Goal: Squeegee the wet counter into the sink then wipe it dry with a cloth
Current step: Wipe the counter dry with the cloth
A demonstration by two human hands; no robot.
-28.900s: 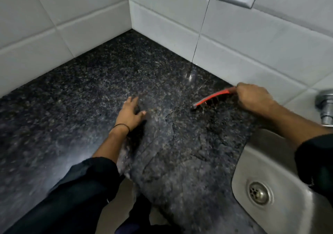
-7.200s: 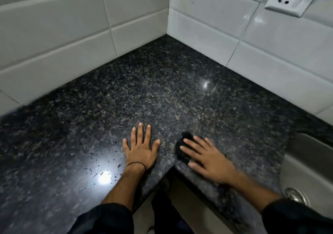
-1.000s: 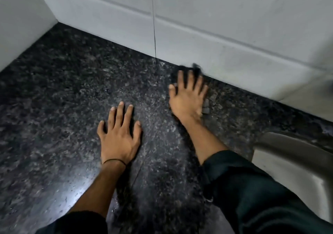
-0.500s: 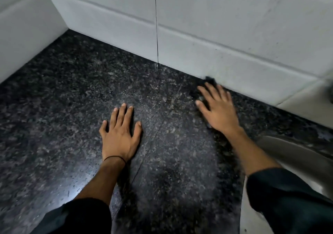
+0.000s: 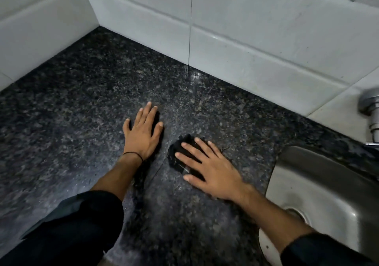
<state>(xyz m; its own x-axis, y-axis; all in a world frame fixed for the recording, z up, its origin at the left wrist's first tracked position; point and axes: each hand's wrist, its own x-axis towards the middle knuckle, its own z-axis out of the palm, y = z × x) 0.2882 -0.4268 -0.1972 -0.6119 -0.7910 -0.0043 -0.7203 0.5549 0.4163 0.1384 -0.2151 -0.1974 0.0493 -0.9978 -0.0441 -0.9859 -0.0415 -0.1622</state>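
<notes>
**Left hand** point(image 5: 142, 131): flat on the counter point(image 5: 78, 106), fingers straight, holding nothing. It serves as a brace.

**Cloth** point(image 5: 174, 162): a small dark wad on the stone just right of that hand. It lies between the two hands and short of the sink point(image 5: 320, 175).

**Right hand** point(image 5: 211, 171): spread flat on top of the cloth with fingers straight. It presses rather than grips, and nothing curls round the wad.

**Tap** point(image 5: 370, 110): at the far right edge.

**Risks**
- The cloth is held by downward pressure alone. On a quick stroke it may bunch or slip out from under the palm, and bare skin would then smear the stone.
- The wad is small against the counter, so strips could be missed. The likeliest places are along the foot of the tiles point(image 5: 246, 40) and in the left corner.
- The braced left hand covers a patch that will need its own pass.
- A soaked cloth would only spread water. Whether it is soaked cannot be told.

**Condition**
- Counter: dark speckled stone with a dull sheen. There is a pale glare at lower left with fine specks in it, and no standing pools are evident.
- Cloth: black, crumpled, largely hidden under the fingers.
</notes>
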